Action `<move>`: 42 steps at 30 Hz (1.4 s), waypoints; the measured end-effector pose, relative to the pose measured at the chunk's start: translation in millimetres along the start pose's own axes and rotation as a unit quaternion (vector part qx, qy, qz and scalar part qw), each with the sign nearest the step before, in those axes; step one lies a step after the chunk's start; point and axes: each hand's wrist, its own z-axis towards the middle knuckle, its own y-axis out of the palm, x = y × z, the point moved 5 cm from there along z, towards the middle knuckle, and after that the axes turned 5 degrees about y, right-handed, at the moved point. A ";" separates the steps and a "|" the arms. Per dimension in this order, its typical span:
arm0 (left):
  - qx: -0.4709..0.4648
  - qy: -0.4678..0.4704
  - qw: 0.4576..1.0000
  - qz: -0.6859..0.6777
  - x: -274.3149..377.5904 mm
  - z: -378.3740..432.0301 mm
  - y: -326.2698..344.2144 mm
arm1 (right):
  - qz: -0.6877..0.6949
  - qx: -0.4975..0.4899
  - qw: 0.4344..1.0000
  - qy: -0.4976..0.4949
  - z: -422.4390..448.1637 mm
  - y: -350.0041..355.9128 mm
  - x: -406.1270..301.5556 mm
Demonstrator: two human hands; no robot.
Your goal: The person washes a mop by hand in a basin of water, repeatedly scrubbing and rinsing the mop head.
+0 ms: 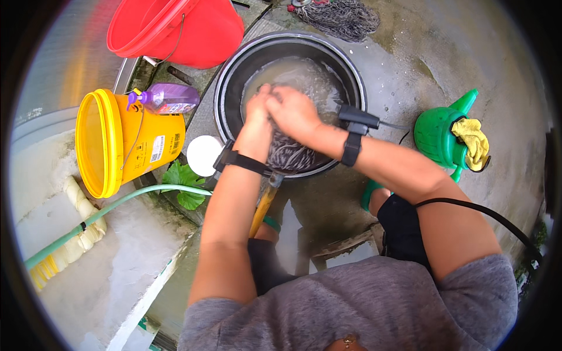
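My left hand (259, 105) and my right hand (292, 107) meet over the murky water in a black round basin (224, 74). Their fingers are curled close together, and whether anything lies between them is hidden. Just below the hands, a wet grey string mop head (290, 151) rests inside the basin near its close side. A yellow mop handle (263, 206) with a metal collar leans at the basin's near rim, beside my left forearm. Both wrists wear black straps with small devices.
At the left stand a red bucket (202, 35), a yellow bucket (151, 145), a purple pump bottle (173, 98) and a pale green hose (118, 208). Another string mop head (338, 19) lies beyond the basin. To the right is a green watering can (434, 134) with a yellow cloth (472, 140).
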 end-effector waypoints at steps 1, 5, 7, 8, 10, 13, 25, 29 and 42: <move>0.000 0.021 0.999 -0.030 -2.4 -2.1 4.0 | -0.011 0.014 1.000 -0.006 -0.3 -4.6 0.2; 0.151 0.132 0.959 0.198 -10.4 -26.0 41.9 | -0.034 0.024 0.990 0.136 52.3 -30.5 49.4; 0.091 0.110 0.977 0.157 -8.4 -7.8 7.7 | -0.051 -0.003 0.992 0.117 27.5 -9.9 22.4; 0.023 0.090 0.993 0.074 -5.0 9.6 -36.0 | -0.001 -0.037 0.998 0.047 7.4 9.1 -6.2; -0.034 0.062 0.997 0.005 -4.8 2.5 -26.4 | 0.008 0.005 1.000 -0.012 -5.2 4.3 -11.5; 0.146 0.047 0.967 0.204 4.7 -38.3 39.4 | -0.076 0.018 0.995 0.062 49.6 -15.1 50.0; 0.065 -0.078 0.964 0.245 5.3 -35.9 -35.8 | -0.102 -0.102 0.917 0.372 18.1 21.3 115.4; 0.031 -0.177 0.980 0.080 -13.9 -29.7 -24.6 | 0.136 -0.170 0.962 0.167 20.9 59.0 98.0; 0.063 -0.033 0.987 0.145 1.9 -36.6 17.0 | -0.163 0.051 0.985 0.030 72.5 -0.5 77.1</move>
